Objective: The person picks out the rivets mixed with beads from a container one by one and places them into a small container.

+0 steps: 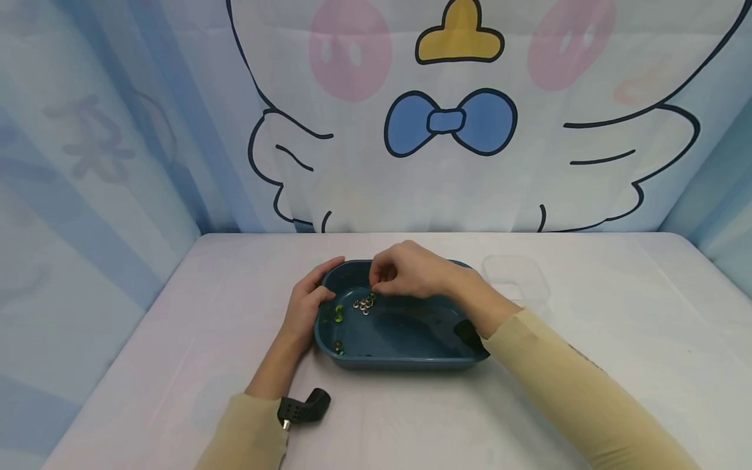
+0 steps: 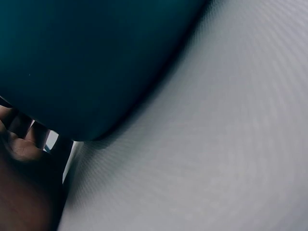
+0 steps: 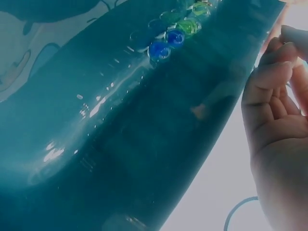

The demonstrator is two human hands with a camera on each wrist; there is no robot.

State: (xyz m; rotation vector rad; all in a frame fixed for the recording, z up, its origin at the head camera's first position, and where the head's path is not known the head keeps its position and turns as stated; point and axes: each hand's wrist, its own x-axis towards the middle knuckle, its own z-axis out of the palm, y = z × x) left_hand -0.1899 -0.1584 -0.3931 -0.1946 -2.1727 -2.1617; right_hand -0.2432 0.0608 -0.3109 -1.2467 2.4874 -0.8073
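Place: curtained, booth-like enclosure; whether within a home, office or studio, cannot be told. Rear: printed cloth backdrop [image 1: 358, 173], one, white and pale blue, bearing a large cartoon figure with blue bow tie [image 1: 446, 122], yellow motif [image 1: 461, 40] and pink ovals [image 1: 350, 26]. Left: side curtain [image 1: 76, 215], blue and white, faintly patterned. Right: second curtain [image 1: 725, 196], light blue, angled toward the viewer. Centre: worktop [image 1: 623, 326], one, close before the backdrop, far corners rounded, surface pale; woven texture visible in the left wrist view.
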